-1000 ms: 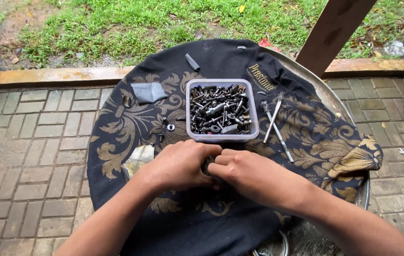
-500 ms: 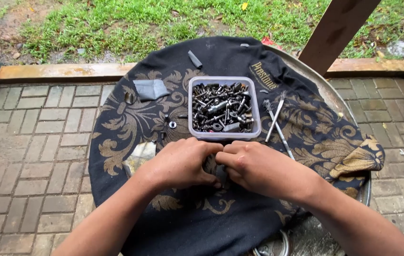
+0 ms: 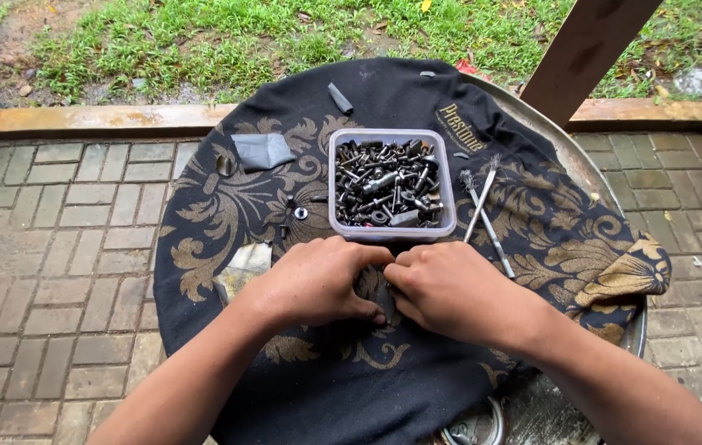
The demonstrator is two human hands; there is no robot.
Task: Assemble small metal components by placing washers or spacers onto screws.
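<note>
Black cloth [image 3: 417, 387] with a gold leaf pattern covers the round metal table [image 3: 615, 214], and both hands meet over its near half. The left hand [image 3: 318, 280] and right hand [image 3: 450, 288] press fingertip to fingertip, closed together around a small dark part [image 3: 386, 303] that shows only as a sliver between them; what it is cannot be told. Judging from the grip, the work goes best held low over the cloth, so that anything slipping free lands on fabric rather than on the brick paving [image 3: 54, 247]. Turning with the fingertips while the other hand steadies seems wiser than squeezing hard.

Just beyond the knuckles stands a clear plastic tub [image 3: 390, 234] full of dark bolts and fittings, near enough to reach without shifting. Two thin wire brushes [image 3: 483, 210] lie crossed to its right. A loose washer [image 3: 301, 213] lies to its left, and a grey scrap [image 3: 260, 152] farther back. Grass [image 3: 285, 33] runs along the far edge.
</note>
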